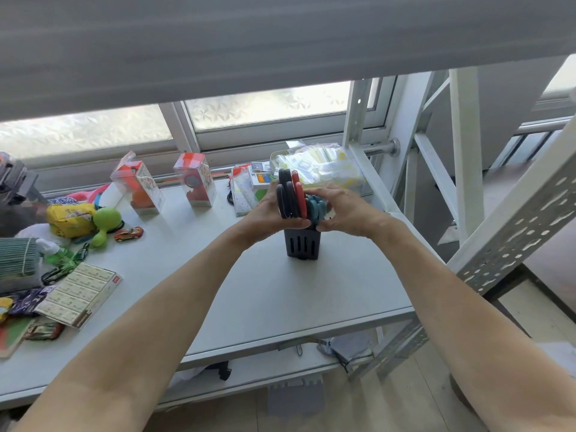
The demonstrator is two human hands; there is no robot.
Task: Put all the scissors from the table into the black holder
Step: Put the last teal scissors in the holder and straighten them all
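Black holder [301, 246] upright on the white table [255, 294], toward the right edge, bare surface all around its base and up to the near edge. Clutter only at far left and along the window side. Scissors [288, 198] standing in the holder, black, red and teal handles up. Left hand [270, 213] curled on the black handles, thumb at the holder's rim. Right hand [339, 210] closed around the teal handles. Both forearms stretched forward, wrists nearly level.
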